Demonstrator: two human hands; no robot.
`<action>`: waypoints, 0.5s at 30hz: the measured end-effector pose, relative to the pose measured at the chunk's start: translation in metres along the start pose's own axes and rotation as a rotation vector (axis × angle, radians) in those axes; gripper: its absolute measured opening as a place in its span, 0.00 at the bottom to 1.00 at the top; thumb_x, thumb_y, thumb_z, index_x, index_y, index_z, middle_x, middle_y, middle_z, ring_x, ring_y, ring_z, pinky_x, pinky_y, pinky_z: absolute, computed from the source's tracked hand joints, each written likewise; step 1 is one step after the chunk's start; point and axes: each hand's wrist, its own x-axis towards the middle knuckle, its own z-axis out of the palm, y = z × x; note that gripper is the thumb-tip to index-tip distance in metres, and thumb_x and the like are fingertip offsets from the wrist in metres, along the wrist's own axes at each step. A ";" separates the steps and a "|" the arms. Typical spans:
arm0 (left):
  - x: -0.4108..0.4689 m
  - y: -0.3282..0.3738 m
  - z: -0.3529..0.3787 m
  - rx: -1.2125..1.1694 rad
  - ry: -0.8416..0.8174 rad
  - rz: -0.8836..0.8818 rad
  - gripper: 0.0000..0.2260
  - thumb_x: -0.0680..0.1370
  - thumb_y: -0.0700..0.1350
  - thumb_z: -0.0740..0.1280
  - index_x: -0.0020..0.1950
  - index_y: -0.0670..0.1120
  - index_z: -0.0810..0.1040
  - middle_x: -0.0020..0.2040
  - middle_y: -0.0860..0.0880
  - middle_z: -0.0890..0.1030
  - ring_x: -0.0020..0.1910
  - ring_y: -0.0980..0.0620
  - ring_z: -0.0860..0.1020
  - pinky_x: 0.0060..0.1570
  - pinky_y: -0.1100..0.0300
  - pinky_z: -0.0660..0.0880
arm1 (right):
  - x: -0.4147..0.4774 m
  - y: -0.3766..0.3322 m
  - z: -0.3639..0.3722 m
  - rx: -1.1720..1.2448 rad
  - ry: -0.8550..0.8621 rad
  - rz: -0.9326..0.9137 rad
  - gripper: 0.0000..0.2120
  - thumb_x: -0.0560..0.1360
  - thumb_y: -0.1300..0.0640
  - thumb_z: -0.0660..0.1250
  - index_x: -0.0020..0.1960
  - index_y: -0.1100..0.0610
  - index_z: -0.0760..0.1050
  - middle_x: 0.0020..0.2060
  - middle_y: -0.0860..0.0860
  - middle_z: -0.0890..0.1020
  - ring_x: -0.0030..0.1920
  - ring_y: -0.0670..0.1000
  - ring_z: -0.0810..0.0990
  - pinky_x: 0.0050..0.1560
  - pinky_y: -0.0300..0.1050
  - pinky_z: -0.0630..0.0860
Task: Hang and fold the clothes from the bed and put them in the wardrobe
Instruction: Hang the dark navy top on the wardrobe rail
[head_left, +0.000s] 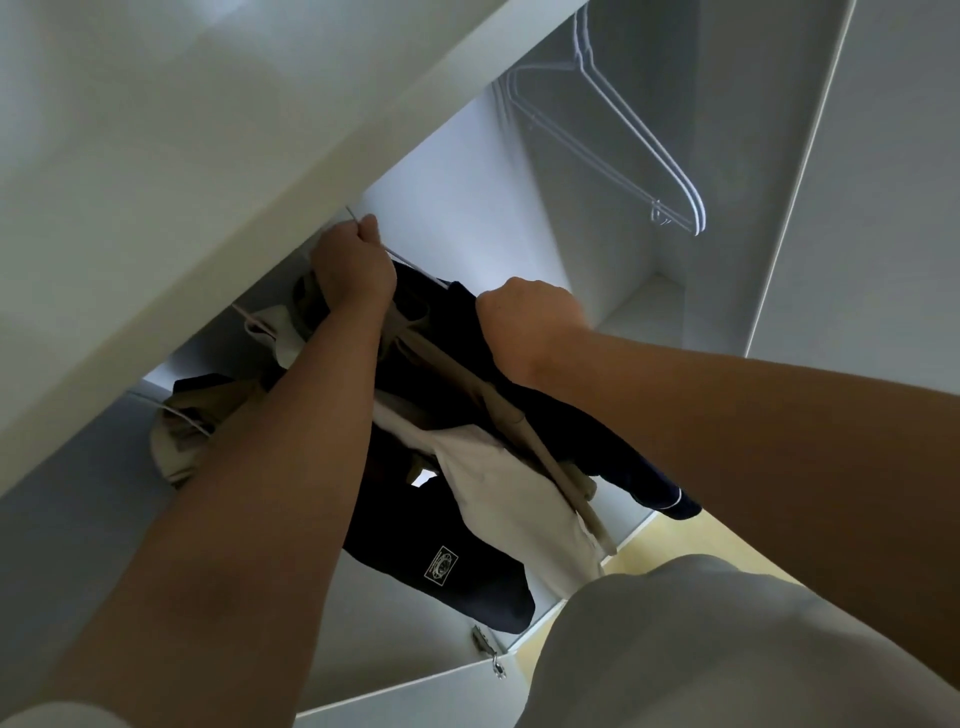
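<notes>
White laminate panels, smooth and flat, frame the wardrobe (467, 208) on every side. Low on the left a khaki garment (208, 410) sags in soft, crumpled folds over a thin white hanger.

Next comes the left hand (353, 265), raised into the cupboard with its fingers curled tight round the thin white wire hanger (415, 267) at the hook end — the wire runs on past the knuckles as a straight, fine line. Below that hand a dark piece with a stitched label (405, 540) hangs limp and matte, its small rectangular patch pale against the cloth. Beside it a cream garment (493, 473) falls in a broad smooth fold.

A round beige rail (498, 410) slants across the opening, and the navy garment (561, 421) lies draped along it inside the wardrobe, its dark cloth dull and lightly creased, with a thin pale stripe near the cuff. The right hand (530, 317) is bunched in a fist on the upper edge of that garment — its fingers are hidden behind the knuckles, buried in the fabric.

High on the right, empty hangers (693, 215) of thin white wire hang together in the next compartment. At the bottom a small metal hinge (483, 639) sits on the door edge, with pale yellow floor (649, 540) past it.
</notes>
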 end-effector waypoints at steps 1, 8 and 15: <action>0.001 0.001 -0.002 0.052 -0.025 -0.004 0.18 0.85 0.48 0.59 0.57 0.35 0.81 0.57 0.38 0.83 0.54 0.44 0.81 0.48 0.59 0.71 | 0.000 0.003 0.000 0.003 -0.017 0.008 0.10 0.70 0.67 0.60 0.35 0.54 0.65 0.32 0.51 0.70 0.28 0.51 0.69 0.26 0.40 0.59; -0.034 0.039 0.003 0.095 -0.153 0.210 0.20 0.80 0.53 0.63 0.43 0.37 0.84 0.42 0.42 0.85 0.44 0.44 0.83 0.47 0.57 0.77 | -0.002 0.037 0.005 0.400 -0.005 0.202 0.15 0.81 0.46 0.60 0.60 0.51 0.80 0.52 0.49 0.84 0.53 0.54 0.81 0.54 0.50 0.79; -0.040 0.135 0.086 -0.521 -0.582 0.061 0.11 0.79 0.49 0.70 0.40 0.45 0.84 0.32 0.51 0.84 0.29 0.53 0.82 0.35 0.61 0.79 | -0.052 0.106 0.015 1.073 0.366 0.825 0.12 0.81 0.55 0.58 0.46 0.53 0.80 0.36 0.48 0.86 0.35 0.53 0.86 0.45 0.58 0.84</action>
